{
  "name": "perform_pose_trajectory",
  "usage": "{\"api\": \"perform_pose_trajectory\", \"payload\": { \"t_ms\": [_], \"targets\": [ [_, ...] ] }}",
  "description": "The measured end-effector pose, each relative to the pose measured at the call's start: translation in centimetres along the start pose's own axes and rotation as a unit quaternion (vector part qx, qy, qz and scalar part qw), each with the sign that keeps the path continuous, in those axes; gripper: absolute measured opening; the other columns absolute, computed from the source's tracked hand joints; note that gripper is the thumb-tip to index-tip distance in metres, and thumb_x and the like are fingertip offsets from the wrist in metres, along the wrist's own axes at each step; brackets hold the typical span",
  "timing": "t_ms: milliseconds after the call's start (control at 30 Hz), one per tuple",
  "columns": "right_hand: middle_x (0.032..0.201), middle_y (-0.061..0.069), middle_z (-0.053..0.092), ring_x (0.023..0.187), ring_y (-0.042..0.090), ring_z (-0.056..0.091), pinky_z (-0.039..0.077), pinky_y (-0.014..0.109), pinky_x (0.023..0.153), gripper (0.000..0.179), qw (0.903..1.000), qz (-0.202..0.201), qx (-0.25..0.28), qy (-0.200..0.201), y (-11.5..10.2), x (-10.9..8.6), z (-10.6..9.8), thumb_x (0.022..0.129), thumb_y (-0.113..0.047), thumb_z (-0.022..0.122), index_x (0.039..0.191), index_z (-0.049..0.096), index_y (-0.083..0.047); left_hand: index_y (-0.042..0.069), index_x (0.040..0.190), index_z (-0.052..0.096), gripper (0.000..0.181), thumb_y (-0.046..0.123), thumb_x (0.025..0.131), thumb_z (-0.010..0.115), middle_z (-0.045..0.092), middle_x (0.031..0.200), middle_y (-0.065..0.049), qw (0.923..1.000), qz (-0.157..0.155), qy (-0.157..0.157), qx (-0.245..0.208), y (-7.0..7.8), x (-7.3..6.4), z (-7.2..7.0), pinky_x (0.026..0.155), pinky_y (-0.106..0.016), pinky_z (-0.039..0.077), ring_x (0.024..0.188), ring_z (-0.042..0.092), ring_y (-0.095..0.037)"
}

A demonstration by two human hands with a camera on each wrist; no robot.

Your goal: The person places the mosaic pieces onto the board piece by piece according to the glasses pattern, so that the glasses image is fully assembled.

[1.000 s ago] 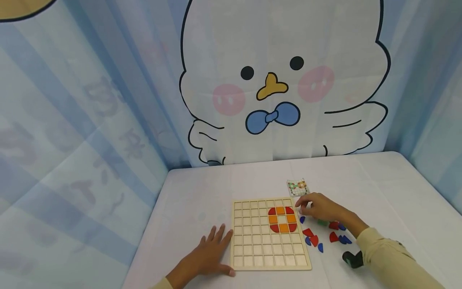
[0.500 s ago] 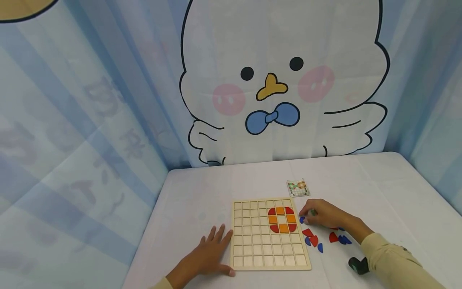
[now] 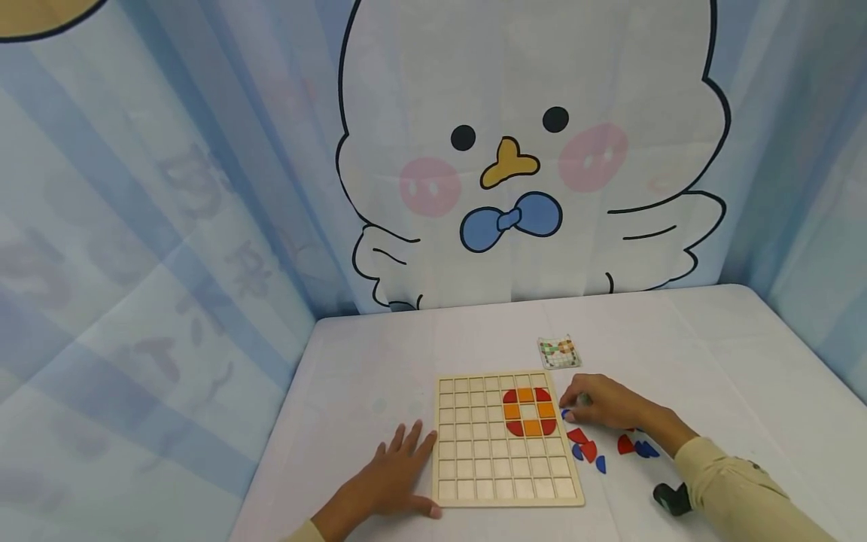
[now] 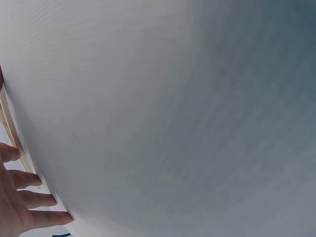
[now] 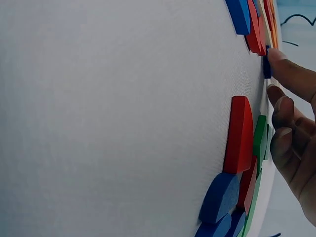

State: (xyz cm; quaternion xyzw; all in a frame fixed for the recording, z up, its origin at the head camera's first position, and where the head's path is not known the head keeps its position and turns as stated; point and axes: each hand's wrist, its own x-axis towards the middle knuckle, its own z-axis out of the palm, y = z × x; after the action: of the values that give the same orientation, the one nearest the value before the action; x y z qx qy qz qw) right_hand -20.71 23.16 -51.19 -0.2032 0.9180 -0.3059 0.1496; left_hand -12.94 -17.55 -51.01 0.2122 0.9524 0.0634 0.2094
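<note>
My left hand (image 3: 400,478) rests with spread fingers on the table at the left edge of a wooden grid board (image 3: 474,459); its fingers (image 4: 37,197) also show in the left wrist view. Red and orange pieces (image 3: 532,428) form a ring in the board's upper right. Just right of the board, my right hand (image 3: 603,399) pinches a small blue wooden piece (image 5: 267,61) between thumb and finger, low at the table. That piece is partly hidden in the head view. A bit of green (image 3: 585,400) shows within the hand's outline.
Loose red pieces (image 3: 588,451) and blue pieces (image 3: 646,449) lie right of the board. Green pieces (image 5: 259,136) lie behind a red one in the right wrist view. A small pattern card (image 3: 559,352) lies beyond the board. A dark device (image 3: 672,499) sits by the right sleeve.
My right hand has come down from beside the card to the blue piece at the board's right edge, and its fingers have closed in on it. The left hand stays put.
</note>
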Motion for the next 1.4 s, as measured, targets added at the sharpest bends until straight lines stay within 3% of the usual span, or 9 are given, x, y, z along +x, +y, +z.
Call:
{"api": "perform_pose_trajectory", "payload": {
  "t_ms": [267, 533, 700, 833, 1233, 1400],
  "targets": [
    [0.095, -0.013, 0.062, 0.091, 0.01, 0.055, 0.054, 0.036, 0.09, 0.01, 0.9997, -0.012, -0.021, 0.009, 0.2, 0.1, 0.4, 0.089, -0.022, 0.077, 0.097, 0.077, -0.027, 0.02, 0.161, 0.025, 0.12, 0.08, 0.066, 0.068, 0.016, 0.168, -0.018, 1.0, -0.006, -0.004, -0.004, 0.1, 0.0, 0.0, 0.109, -0.072, 0.031, 0.151, 0.017, -0.049],
    [0.091, -0.015, 0.06, 0.088, 0.009, 0.054, 0.053, 0.031, 0.085, 0.013, 0.9988, -0.034, -0.036, 0.002, -0.1, 0.0, 0.5, 0.09, -0.02, 0.076, 0.09, 0.066, -0.029, 0.021, 0.161, 0.024, 0.12, 0.082, 0.066, 0.067, 0.015, 0.168, -0.017, 1.0, -0.008, -0.005, -0.004, -0.1, 0.2, 0.2, 0.11, -0.071, 0.03, 0.152, 0.016, -0.048],
    [0.086, -0.013, 0.058, 0.081, 0.007, 0.053, 0.049, 0.022, 0.073, 0.011, 0.9992, -0.027, -0.029, -0.005, -0.1, -0.1, 0.7, 0.091, -0.023, 0.075, 0.096, 0.067, -0.028, 0.02, 0.161, 0.025, 0.12, 0.081, 0.067, 0.068, 0.015, 0.168, -0.017, 1.0, -0.008, -0.004, -0.005, -0.1, 0.1, 0.1, 0.11, -0.071, 0.03, 0.152, 0.015, -0.048],
    [0.084, -0.011, 0.059, 0.075, 0.006, 0.051, 0.045, 0.02, 0.064, 0.014, 0.9997, -0.02, -0.01, -0.006, -0.1, -0.3, 0.7, 0.092, -0.023, 0.073, 0.105, 0.071, -0.025, 0.02, 0.161, 0.025, 0.12, 0.08, 0.067, 0.069, 0.015, 0.168, -0.017, 0.9999, -0.007, -0.004, -0.007, 0.1, 0.0, -0.1, 0.11, -0.072, 0.03, 0.152, 0.015, -0.048],
    [0.096, -0.009, 0.068, 0.076, 0.007, 0.052, 0.044, 0.021, 0.065, 0.022, 0.9982, -0.028, 0.048, -0.022, -0.1, -1.0, 0.3, 0.092, -0.029, 0.073, 0.111, 0.075, -0.019, 0.019, 0.16, 0.026, 0.119, 0.078, 0.067, 0.07, 0.016, 0.168, -0.017, 0.9999, -0.01, -0.004, -0.002, 0.2, 0.0, -0.2, 0.11, -0.071, 0.031, 0.152, 0.016, -0.048],
    [0.101, -0.002, 0.069, 0.067, 0.011, 0.055, 0.048, 0.023, 0.059, 0.026, 0.9947, -0.02, 0.092, -0.043, -0.5, -1.3, 0.2, 0.092, -0.026, 0.073, 0.115, 0.075, -0.013, 0.02, 0.161, 0.025, 0.12, 0.079, 0.067, 0.07, 0.015, 0.168, -0.017, 0.9999, -0.011, -0.005, -0.005, 0.2, 0.0, -0.1, 0.11, -0.071, 0.03, 0.152, 0.016, -0.047]
  ]
}}
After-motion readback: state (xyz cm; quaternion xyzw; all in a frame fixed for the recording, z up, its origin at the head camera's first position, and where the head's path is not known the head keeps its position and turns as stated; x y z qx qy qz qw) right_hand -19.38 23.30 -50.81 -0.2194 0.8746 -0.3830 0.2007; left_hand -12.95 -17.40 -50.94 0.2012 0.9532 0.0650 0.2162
